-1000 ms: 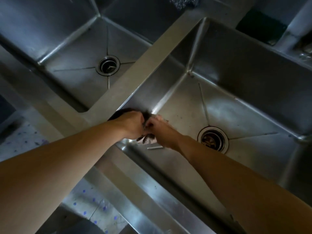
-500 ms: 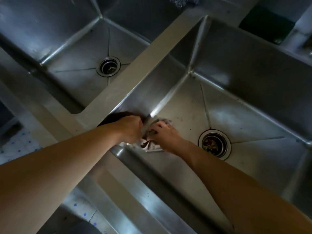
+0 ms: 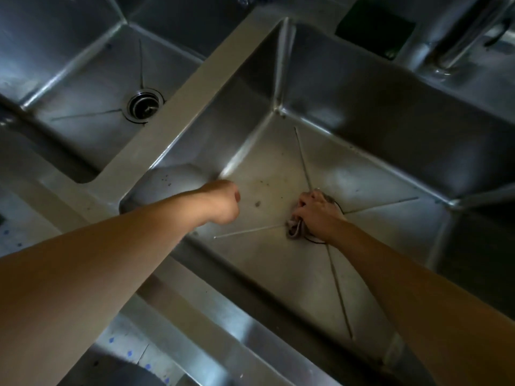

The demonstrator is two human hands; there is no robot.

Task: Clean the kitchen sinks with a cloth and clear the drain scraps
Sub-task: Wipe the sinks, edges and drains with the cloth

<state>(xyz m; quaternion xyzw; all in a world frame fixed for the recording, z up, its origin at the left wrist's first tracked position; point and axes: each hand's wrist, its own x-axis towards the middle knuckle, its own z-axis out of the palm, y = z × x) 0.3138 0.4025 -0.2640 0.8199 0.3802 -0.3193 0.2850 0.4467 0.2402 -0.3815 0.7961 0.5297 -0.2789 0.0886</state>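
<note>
A: Head view, the only one. What's different from a moment ago?

B: Half a second back both hands were bunched together at the near-left corner of the right sink point(image 3: 390, 112), working the cloth point(image 3: 294, 229) between them. Now they've parted. The right hand point(image 3: 317, 211) has carried the cloth out to the middle of the basin floor, and the left hand point(image 3: 224, 201) hangs back over the near-left part of the floor, well apart from it

A: And the grips?

B: The right hand's fingers are curled round the cloth, pressing it down; a crumpled fold sticks out on the left under the knuckles. The left hand looks curled into a loose fist with nothing visible in it, though its fingers are turned away, so I'd not swear to that

A: Where's the drain?

B: Directly under the right hand and cloth. Only a dark arc of its rim shows at the hand's right and lower edge

A: Meaning for the task?

B: I'd judge the corner wipe is over and the drain scraps are next. Dark specks point(image 3: 257, 203) remain on the floor between the two hands, so wiping isn't finished. The left sink point(image 3: 83, 79), with its own drain point(image 3: 145, 105), has no hand near it
</note>
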